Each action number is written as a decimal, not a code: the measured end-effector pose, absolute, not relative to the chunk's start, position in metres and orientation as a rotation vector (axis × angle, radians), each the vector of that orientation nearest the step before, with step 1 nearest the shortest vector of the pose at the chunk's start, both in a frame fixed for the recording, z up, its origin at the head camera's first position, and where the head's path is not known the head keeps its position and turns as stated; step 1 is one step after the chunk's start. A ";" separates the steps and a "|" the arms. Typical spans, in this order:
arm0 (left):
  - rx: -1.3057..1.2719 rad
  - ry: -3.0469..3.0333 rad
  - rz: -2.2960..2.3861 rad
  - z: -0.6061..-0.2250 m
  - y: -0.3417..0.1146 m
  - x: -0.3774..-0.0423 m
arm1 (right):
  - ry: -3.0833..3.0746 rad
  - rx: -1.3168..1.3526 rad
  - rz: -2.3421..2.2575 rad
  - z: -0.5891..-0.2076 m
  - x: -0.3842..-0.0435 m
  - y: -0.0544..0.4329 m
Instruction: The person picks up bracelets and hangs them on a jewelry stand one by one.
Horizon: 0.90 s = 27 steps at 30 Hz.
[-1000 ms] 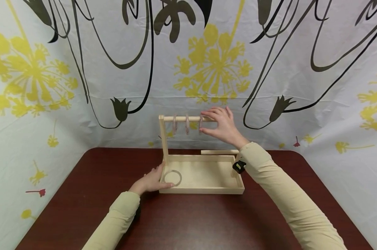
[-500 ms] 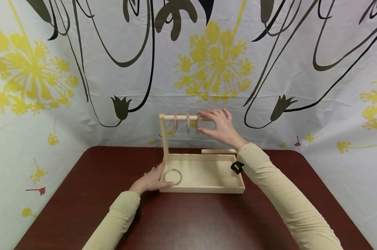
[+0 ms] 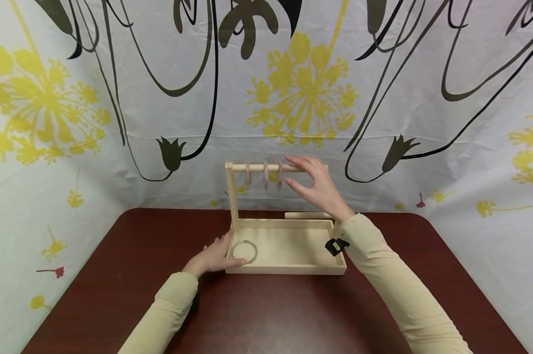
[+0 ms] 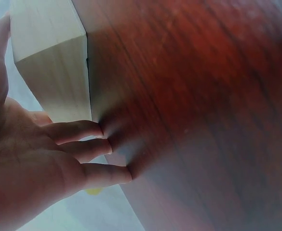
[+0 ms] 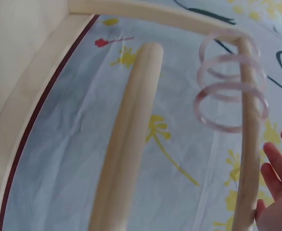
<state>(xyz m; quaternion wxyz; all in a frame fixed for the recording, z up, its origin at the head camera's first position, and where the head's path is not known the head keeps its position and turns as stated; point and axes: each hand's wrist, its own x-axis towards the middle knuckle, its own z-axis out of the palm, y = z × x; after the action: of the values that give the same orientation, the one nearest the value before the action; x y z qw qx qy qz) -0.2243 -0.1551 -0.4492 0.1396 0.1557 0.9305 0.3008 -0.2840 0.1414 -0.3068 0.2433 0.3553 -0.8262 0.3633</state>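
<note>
Three translucent pinkish bangles hang apart on the upper bar (image 3: 261, 167) of a wooden stand; the rightmost bangle (image 3: 280, 176) is closest to my right hand (image 3: 319, 189). That hand is beside the bar's right part, thumb and fingers spread, holding nothing. In the right wrist view, a gap separates its fingers from the front bangle (image 5: 230, 86). My left hand (image 3: 213, 255) rests against the left front corner of the stand's tray (image 3: 288, 270), thumb along the front rim. In the left wrist view, its straight fingers (image 4: 104, 174) touch the tabletop. Another bangle (image 3: 254, 244) lies in the tray's left end.
A lower wooden bar (image 3: 308, 215) juts leftward behind the tray, its right end hidden by my right arm. The stand's upright (image 3: 232, 199) rises at the left. The dark red table (image 3: 266, 314) ends at a patterned cloth (image 3: 195, 191) behind.
My right hand slides the rightmost bangle slightly left along the bar, then lets go and draws back to the right. The left hand stays put.
</note>
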 end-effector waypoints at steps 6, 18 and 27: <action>0.450 2.687 0.875 -0.450 -0.156 -0.225 | -2.136 0.991 1.101 -0.318 -0.265 0.141; 0.458 2.686 0.872 -0.450 -0.156 -0.225 | -2.213 1.067 1.200 -0.352 -0.240 0.132; 0.450 2.686 0.875 -0.451 -0.155 -0.225 | -2.228 1.128 1.247 -0.378 -0.233 0.120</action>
<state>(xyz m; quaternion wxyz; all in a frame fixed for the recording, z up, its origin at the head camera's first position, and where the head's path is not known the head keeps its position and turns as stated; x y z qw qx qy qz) -0.2254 -0.1553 -0.4507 0.1402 0.1557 0.9298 0.3027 -0.2330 0.1205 -0.3777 0.1741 0.3980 -0.7859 0.4400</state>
